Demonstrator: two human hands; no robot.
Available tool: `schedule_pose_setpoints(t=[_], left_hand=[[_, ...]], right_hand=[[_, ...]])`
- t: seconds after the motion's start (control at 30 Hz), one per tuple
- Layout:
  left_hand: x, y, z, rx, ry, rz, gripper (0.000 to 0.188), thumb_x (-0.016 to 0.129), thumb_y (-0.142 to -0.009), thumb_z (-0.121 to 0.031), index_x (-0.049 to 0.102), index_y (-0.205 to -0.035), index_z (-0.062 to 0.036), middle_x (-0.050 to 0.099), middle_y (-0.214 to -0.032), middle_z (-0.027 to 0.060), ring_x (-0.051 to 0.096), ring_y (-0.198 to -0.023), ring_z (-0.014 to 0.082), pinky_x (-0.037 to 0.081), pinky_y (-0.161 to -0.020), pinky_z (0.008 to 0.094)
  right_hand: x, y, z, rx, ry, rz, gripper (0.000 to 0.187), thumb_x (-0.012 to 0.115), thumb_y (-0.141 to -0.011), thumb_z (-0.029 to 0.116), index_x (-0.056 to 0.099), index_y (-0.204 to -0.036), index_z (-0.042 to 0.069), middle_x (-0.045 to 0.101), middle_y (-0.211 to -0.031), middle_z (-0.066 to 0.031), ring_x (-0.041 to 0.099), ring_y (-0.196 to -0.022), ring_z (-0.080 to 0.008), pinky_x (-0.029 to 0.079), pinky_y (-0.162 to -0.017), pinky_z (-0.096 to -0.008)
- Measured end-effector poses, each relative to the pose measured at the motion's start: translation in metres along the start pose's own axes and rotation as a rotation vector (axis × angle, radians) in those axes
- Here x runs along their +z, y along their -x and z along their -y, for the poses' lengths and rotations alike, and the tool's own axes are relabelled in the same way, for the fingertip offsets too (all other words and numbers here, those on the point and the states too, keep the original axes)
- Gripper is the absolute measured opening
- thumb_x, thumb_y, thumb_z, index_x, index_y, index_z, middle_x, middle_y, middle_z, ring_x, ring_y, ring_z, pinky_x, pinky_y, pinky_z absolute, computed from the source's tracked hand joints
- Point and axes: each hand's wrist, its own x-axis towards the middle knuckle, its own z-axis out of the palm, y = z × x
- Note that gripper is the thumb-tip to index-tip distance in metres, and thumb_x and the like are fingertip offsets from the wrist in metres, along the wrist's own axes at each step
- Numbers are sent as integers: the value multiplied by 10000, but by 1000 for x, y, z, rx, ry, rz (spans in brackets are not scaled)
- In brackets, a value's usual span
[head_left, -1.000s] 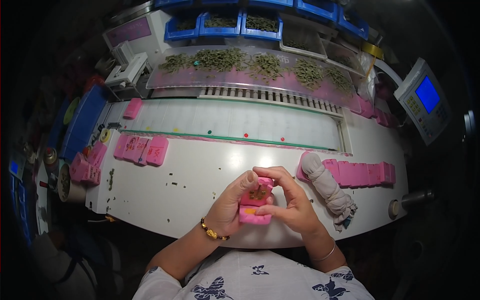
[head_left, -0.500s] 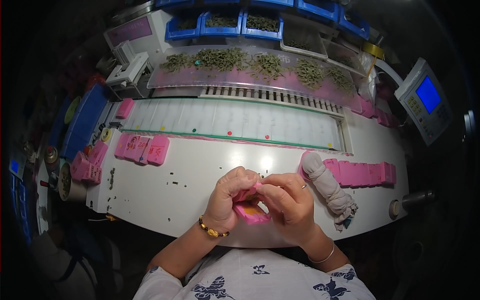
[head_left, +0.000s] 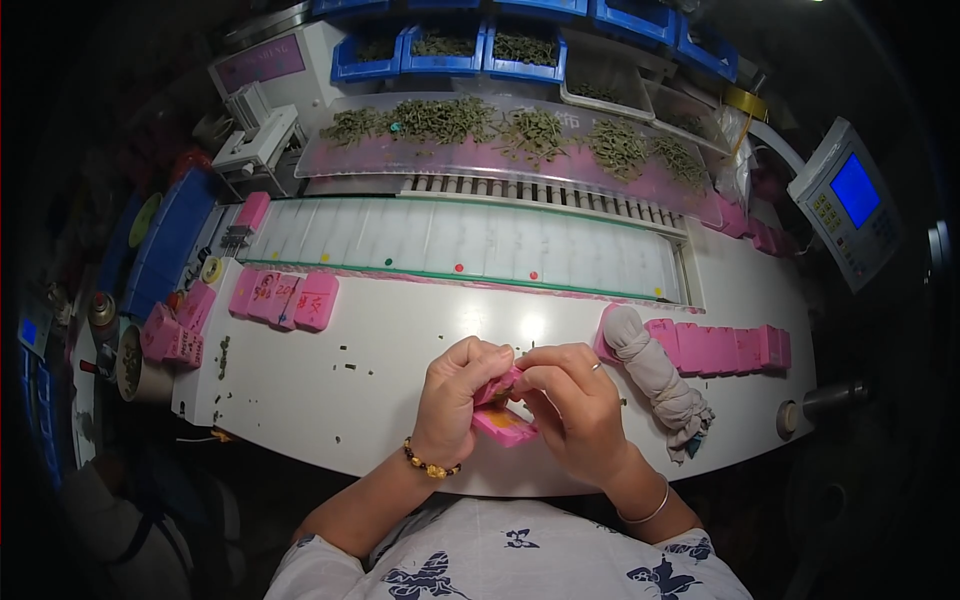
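Over the front middle of the white table, a pink packet (head_left: 505,427) with a yellow patch sits between my hands. My left hand (head_left: 450,402) grips it from the left, fingers wrapped round its upper part. Closed at the packet's upper right edge, my right hand (head_left: 580,415) has its thumb and fingertips pinched there. Dark green bits show at the packet's opening. My fingers cover much of it, so I cannot tell how full it is. Small dark green dried pieces (head_left: 351,366) lie scattered on the table to the left.
A rolled grey cloth (head_left: 655,375) lies right of my hands, beside a row of pink packets (head_left: 710,347). More pink packets (head_left: 300,302) stand at left. Beyond runs a white segmented conveyor (head_left: 430,232), then a clear tray (head_left: 310,160) of dried pieces, blue bins (head_left: 525,70) and a control panel (head_left: 850,200).
My hands have shifted slightly and the packet has tilted a little between them. At the conveyor's left end, a pink packet has risen slightly, with metal prongs now showing beneath it.
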Motion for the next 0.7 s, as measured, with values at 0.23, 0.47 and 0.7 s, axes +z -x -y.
schedule_pose_setpoints(t=[0.23,0.47,0.7], left_hand=[[-2,-3,6,71,-94,-10,263,611,-914,-129,476,-690,-92,535,-725,-4,444,-608,48,402,-547,221],[2,-4,6,63,-112,-14,262,583,-930,-138,461,-703,-93,497,-690,-19,405,-596,44,370,-536,222],[9,-4,4,62,-69,-20,252,544,-940,-126,459,-706,-87,510,-693,-8,437,-599,46,389,-546,218]], right_hand=[[2,4,-4,49,-46,23,204,691,-710,-16,582,-870,47,581,-963,-89,541,-843,-271,454,-698,-353],[3,8,-2,55,-25,3,228,704,-715,0,593,-909,47,560,-978,-96,530,-851,-270,448,-702,-354],[1,4,2,97,-75,14,310,718,-750,25,619,-1042,54,556,-977,-100,535,-855,-274,458,-716,-350]])
